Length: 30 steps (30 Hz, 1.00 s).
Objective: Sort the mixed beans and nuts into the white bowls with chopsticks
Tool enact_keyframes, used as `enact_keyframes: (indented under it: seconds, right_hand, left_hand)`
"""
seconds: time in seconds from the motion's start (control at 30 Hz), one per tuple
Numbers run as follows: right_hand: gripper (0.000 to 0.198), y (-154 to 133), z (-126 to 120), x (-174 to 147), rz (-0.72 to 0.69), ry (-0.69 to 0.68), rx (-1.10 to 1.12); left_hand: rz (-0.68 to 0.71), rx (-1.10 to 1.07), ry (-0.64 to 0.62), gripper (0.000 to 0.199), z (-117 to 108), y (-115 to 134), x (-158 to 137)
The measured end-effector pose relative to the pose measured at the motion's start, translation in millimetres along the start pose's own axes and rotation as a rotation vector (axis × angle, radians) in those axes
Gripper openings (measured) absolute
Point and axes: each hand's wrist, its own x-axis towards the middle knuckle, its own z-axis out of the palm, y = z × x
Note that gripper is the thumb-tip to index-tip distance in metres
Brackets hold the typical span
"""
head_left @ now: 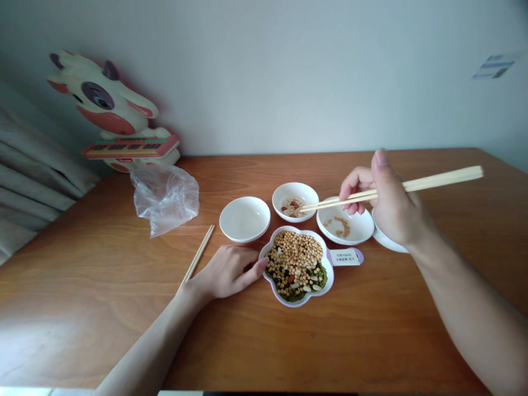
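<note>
My right hand (394, 206) is closed around a pair of pale wooden chopsticks (433, 180). Their tips reach over a white bowl (284, 193) that holds pale seeds and a few reddish nuts (293, 207). My left hand (233, 272) grips the left edge of a flower-shaped dish (297, 302), thumb on the rim, other fingertips partly hidden. Yellow beans (299, 250), green beans (319, 274), white seeds and a reddish nut fill this dish. Below the chopsticks, another white bowl (361, 226) contains several yellow beans (343, 226).
A bare white bowl (245, 219) stands at left, and one more bowl (385, 239) is partly behind my right hand. Second chopsticks (198, 254) lie beside my left wrist. A crumpled plastic bag (169, 195) and a cow-shaped toy keyboard (124, 121) sit toward the back left.
</note>
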Motion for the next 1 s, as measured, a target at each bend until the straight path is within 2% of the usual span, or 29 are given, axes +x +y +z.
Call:
enact_keyframes:
  seconds: [0.2, 0.27, 0.53, 0.83, 1.0]
  right_hand:
    - [0.081, -10.4, -0.4, -20.9, 0.167, -0.457, -0.136]
    - [0.081, -12.1, 3.9, -26.1, 0.203, -0.538, -0.157]
    - [0.077, -15.4, 13.4, -33.0, 0.156, -0.555, -0.271]
    - [0.078, -12.4, 14.0, -33.7, 0.155, -0.554, -0.232]
    - [0.075, -19.8, 17.0, -35.4, 0.15, -0.555, -0.273]
  left_hand:
    - [-0.027, -0.012, -0.001, 0.053, -0.6, 0.8, 0.0]
    - [-0.026, -0.014, 0.002, 0.052, 0.5, -0.7, -0.6]
    - [-0.014, -0.021, 0.004, 0.052, 1.9, -2.6, -0.8]
    - [-0.022, -0.004, -0.011, 0.052, 1.0, -1.8, 0.0]
    - [-0.023, -0.014, -0.012, 0.053, -0.3, 0.6, 0.6]
